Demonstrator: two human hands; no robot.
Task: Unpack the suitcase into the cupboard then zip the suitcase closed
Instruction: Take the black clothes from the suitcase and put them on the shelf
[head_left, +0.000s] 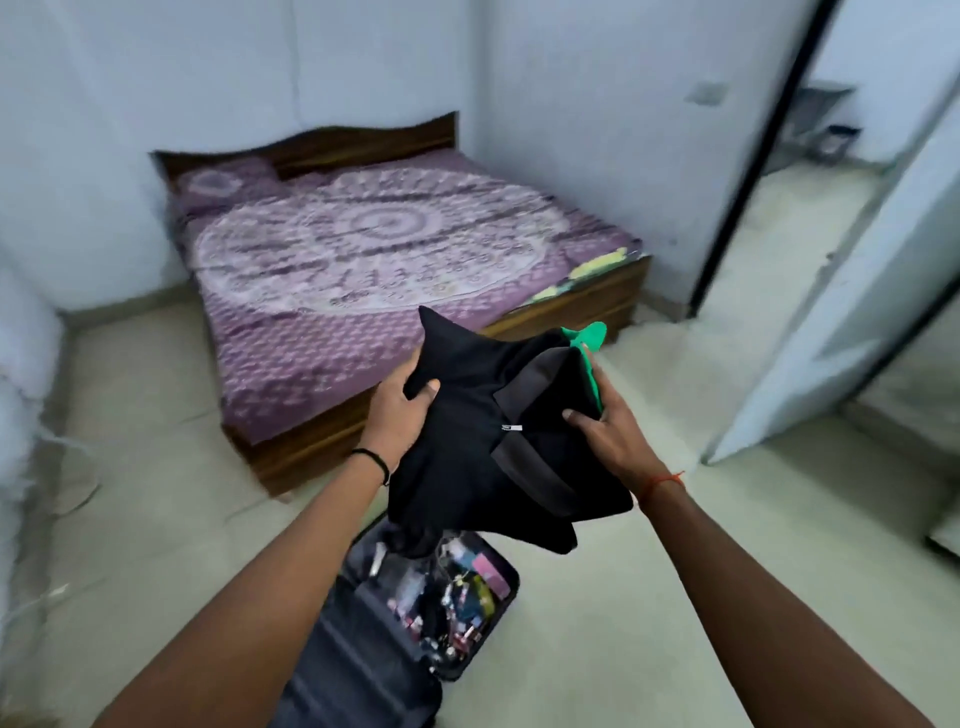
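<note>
I hold a bundle of folded black clothes (483, 441) at chest height, with a green garment (589, 343) showing at its far right edge. My left hand (402, 415) grips the bundle's left side, thumb on top. My right hand (605, 426) grips its right side, thumb on the black cloth. Below the bundle the dark suitcase (358, 660) lies open on the floor, one half filled with several small colourful items (457, 603). The cupboard door (852, 291), pale and mirrored, stands at the right.
A low wooden bed (363, 260) with a purple patterned sheet fills the room's middle, just beyond the clothes. Pale floor (675, 545) stretches to the right of the suitcase. A white fluffy mass (21, 405) lines the left edge. A doorway opens at the back right.
</note>
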